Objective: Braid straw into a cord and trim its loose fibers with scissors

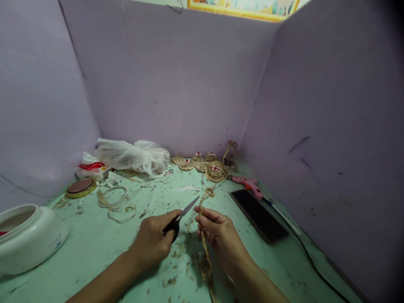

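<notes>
My left hand (154, 237) is closed around the black handles of a pair of scissors (188, 207), whose blades point up and to the right. Those blades look closed together, with their tip close to the fingers of my right hand (221, 233). Between its thumb and fingers, my right hand pinches a braided straw cord (205, 248). A small loop tops the cord above my fingers, and its loose length hangs down past the bottom of the view. The scissors and cord appear apart.
Small woven pieces with red and white beads (215, 169) lie at the back wall. To the right are a pink glue gun (248, 184) with its cable and a black phone (260, 216). On the left stand a white pot (34, 240), a round tin (81, 188) and a plastic bag (134, 155).
</notes>
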Demonstrator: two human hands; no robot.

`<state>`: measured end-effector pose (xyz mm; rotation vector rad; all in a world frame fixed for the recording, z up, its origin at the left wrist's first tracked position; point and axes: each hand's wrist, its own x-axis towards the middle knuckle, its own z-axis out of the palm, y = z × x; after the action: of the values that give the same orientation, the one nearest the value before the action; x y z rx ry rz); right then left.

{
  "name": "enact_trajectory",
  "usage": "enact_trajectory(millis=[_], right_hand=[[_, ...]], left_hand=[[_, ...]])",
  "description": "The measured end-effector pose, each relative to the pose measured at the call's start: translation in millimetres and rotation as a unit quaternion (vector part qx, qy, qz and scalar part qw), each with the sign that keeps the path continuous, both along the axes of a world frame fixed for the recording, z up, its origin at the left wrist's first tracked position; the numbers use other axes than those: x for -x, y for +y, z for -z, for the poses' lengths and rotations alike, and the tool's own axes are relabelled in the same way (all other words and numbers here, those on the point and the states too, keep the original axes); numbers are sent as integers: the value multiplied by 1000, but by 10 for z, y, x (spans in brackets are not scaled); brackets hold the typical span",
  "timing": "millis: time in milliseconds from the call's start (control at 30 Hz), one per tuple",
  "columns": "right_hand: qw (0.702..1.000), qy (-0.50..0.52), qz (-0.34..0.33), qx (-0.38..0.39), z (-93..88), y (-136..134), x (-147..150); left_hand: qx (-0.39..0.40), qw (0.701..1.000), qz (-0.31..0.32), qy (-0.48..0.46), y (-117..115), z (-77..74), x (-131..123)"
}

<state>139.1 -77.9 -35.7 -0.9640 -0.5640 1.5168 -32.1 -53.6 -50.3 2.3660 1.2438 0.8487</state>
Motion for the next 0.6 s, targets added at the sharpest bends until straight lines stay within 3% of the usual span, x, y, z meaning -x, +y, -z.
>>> enact_trajectory(millis=[133, 433, 600], right_hand=[[1000, -8, 18, 4, -8, 8, -21], [996, -62, 65, 5, 21, 57, -34], [996, -70, 48, 6, 38, 40, -8]], left_hand=[[0, 999, -31, -12, 8, -38, 13], [-148, 982, -8, 118, 15, 41, 62], [-125, 983, -10, 131, 23, 35, 58]])
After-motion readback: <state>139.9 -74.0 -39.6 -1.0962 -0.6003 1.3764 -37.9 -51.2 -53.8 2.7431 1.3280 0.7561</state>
